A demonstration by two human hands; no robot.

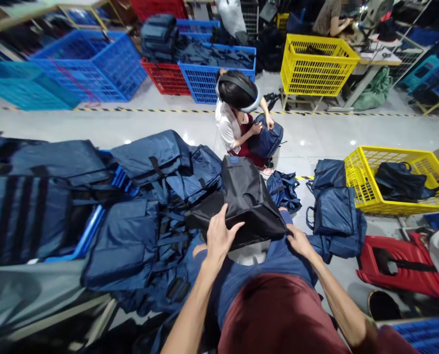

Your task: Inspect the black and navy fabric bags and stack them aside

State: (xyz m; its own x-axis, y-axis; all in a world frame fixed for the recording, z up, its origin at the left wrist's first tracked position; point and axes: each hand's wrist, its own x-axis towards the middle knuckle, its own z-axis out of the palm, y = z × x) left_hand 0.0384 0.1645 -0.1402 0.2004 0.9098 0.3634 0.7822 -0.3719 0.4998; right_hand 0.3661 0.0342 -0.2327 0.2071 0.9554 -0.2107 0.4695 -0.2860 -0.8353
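A black backpack lies across my lap, its dark fabric side facing up. My left hand rests on its near left part, thumb and fingers spread apart. At the near right corner of the backpack, my right hand has its fingers closed on the fabric edge. To the left of my legs, navy backpacks are piled with their straps showing. A crumpled navy piece lies on the floor just beyond my right knee.
A co-worker sits ahead, handling a navy backpack. More navy backpacks are stacked at right, beside a yellow crate. Red bags lie nearer. Blue crates and another yellow crate stand behind.
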